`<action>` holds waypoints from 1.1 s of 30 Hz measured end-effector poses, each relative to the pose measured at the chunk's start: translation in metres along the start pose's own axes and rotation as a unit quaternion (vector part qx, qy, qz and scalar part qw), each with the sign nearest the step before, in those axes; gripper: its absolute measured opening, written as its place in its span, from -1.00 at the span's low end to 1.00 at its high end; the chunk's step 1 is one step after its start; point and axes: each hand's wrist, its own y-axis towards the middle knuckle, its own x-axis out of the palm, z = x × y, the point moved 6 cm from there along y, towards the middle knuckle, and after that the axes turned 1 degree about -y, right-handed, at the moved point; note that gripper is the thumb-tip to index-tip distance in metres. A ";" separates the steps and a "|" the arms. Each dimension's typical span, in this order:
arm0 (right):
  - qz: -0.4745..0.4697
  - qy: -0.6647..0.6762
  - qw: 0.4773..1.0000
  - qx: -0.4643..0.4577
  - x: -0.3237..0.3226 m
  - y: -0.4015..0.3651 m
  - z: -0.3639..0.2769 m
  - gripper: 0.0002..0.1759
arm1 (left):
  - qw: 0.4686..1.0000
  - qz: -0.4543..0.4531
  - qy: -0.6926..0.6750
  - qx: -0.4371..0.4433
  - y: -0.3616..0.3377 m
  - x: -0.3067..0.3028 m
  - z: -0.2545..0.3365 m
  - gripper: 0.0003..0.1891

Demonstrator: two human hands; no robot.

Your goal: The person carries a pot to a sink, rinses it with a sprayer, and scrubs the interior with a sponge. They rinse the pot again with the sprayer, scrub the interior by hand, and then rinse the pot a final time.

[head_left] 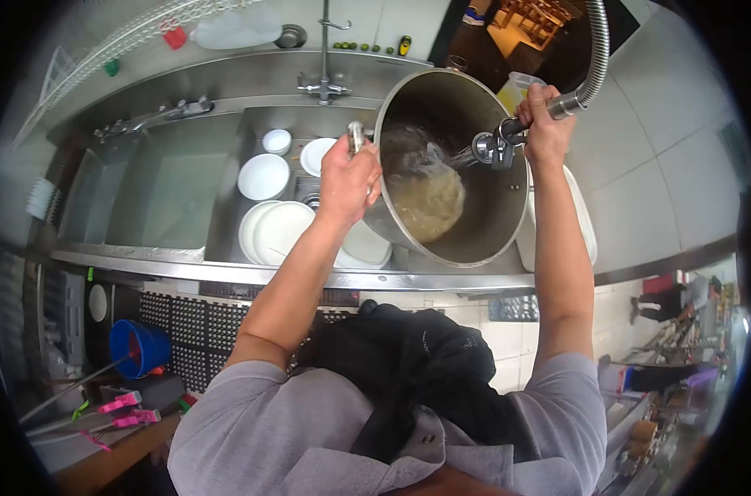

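Note:
A large steel pot (pixel 491 215) leans tilted over the sink, with cloudy yellowish water (pixel 425 194) inside. My left hand (pixel 348 178) grips the pot's side handle at its left rim. My right hand (pixel 545 124) holds the spray nozzle (pixel 489 147) of a flexible metal hose (pixel 594 58) at the pot's upper right. Water jets from the nozzle into the pot.
Several white plates and bowls (pixel 264 176) lie in the middle sink basin (pixel 227 207). A faucet (pixel 324 83) stands behind it. The left basin (pixel 144 190) holds water. A blue bucket (pixel 140 347) and pink-handled tools (pixel 119 405) are on the floor at left. A white bin (pixel 586 231) sits right of the pot.

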 end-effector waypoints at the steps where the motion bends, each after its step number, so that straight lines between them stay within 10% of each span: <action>1: 0.006 0.046 0.999 0.000 0.003 0.001 0.004 -0.62 | 1.000 0.003 0.024 0.002 0.003 0.005 0.011 -0.86; 14: 0.105 0.067 0.992 0.033 0.027 0.032 0.067 -0.61 | 0.924 0.143 0.351 0.050 0.005 0.006 0.170 -0.86; 33: -0.218 -0.008 0.969 0.117 0.213 0.026 0.177 -0.77 | 0.767 0.409 0.479 0.122 -0.144 -0.149 0.379 -0.80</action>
